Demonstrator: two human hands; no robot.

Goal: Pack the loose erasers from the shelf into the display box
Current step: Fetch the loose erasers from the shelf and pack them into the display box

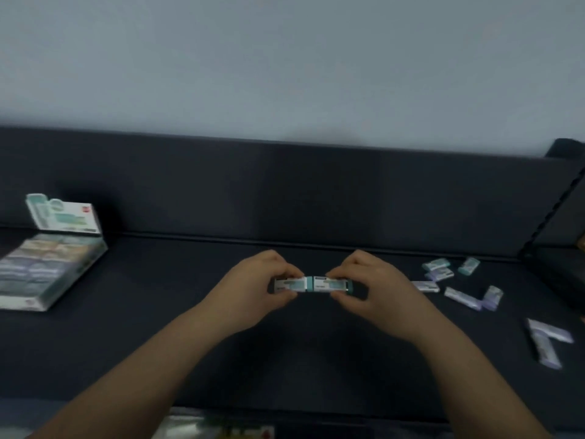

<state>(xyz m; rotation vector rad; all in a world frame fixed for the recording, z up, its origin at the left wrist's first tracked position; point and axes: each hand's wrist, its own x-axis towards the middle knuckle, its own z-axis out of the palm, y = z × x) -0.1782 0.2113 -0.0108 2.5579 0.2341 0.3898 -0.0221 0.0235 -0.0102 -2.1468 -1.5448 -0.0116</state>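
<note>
Here the left hand (253,291) and right hand (378,291) pinch two abutting erasers (327,284).

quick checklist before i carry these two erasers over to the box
1. Left hand grip on the left eraser: ok, fingers and thumb pinch it.
2. Right hand grip on the right eraser: ok, pinched the same way.
3. The two erasers lined up: ok, end to end and touching.
4. Display box open: ok, its lid stands up at the back.
5. Free slot in the box: cannot tell, its contents are blurred.
6. Shelf emptied of loose erasers: not ok, several lie at the right.
</note>
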